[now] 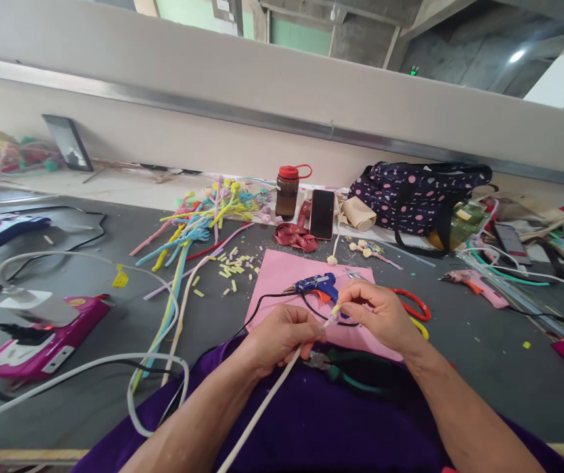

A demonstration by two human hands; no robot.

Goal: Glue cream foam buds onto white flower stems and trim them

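Note:
My left hand (pixel 286 334) is closed around a long white cord-like stem (pixel 262 410), which runs down toward my lap. Pinched between the fingers of my right hand (pixel 380 314) is a small pale yellow piece (pixel 336 309), touching the pinkish-white tip of the stem. Just behind my hands a blue glue gun (pixel 317 284) with an orange trigger lies on a pink sheet (pixel 275 279). Green-handled pliers (pixel 334 369) lie below my hands, and red-handled scissors (pixel 413 303) are partly hidden by my right hand.
Short yellow cut pieces (pixel 233 266) are scattered left of the sheet, near a heap of colourful fuzzy stems (pixel 213 210). Behind stand a bottle (pixel 286 194), a phone (pixel 322 213) and a patterned bag (pixel 410 203). A magenta power strip (pixel 75 328) with cables lies left; a pink glue gun (pixel 479 287) lies right.

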